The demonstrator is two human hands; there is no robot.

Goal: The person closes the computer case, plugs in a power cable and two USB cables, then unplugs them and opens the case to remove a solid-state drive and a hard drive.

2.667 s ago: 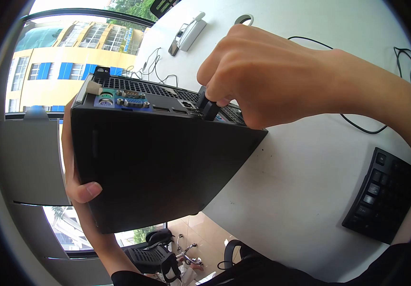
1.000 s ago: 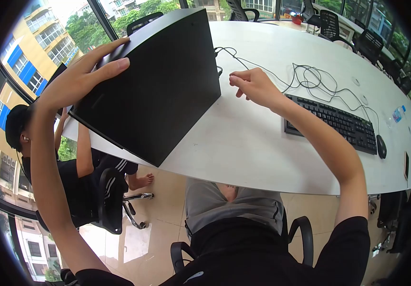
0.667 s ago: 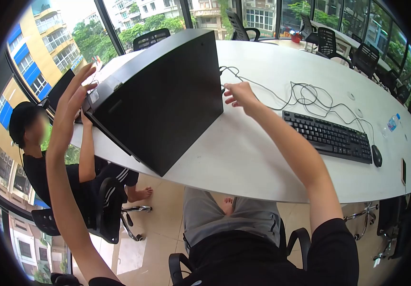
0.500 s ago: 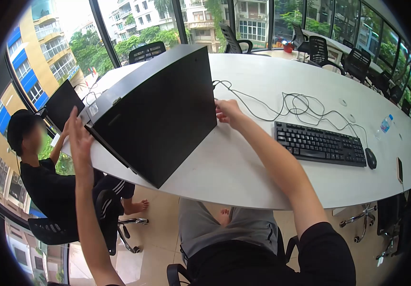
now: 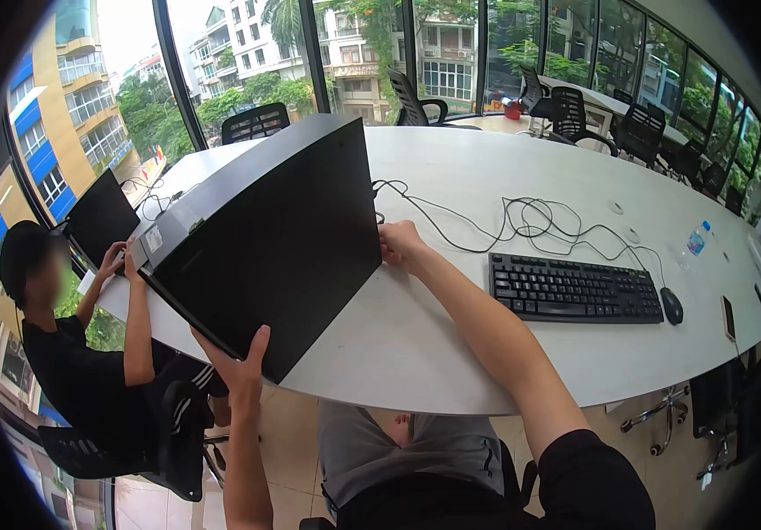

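Observation:
A black desktop computer tower (image 5: 274, 247) stands on the white table (image 5: 451, 362), its side panel facing me. My left hand (image 5: 237, 367) grips the tower's lower front edge, thumb against the side panel and the other fingers round the front. My right hand (image 5: 400, 244) is closed at the tower's rear edge; its fingertips are partly hidden and I cannot make out what they pinch. Black cables (image 5: 451, 225) come from the rear just above that hand. To the right of my forearm lie a black keyboard (image 5: 575, 290) and a mouse (image 5: 671, 306).
At the left a seated person (image 5: 89, 353) has hands up near the tower's front and a dark screen (image 5: 102, 219). A water bottle (image 5: 696, 240) and a phone (image 5: 728, 318) are at the right. Office chairs (image 5: 411, 99) stand behind the table.
My left hand has come down from the tower's upper front to its lower front edge. My right hand stays at the rear. My view has shifted slightly. The other person's hands now show near the tower.

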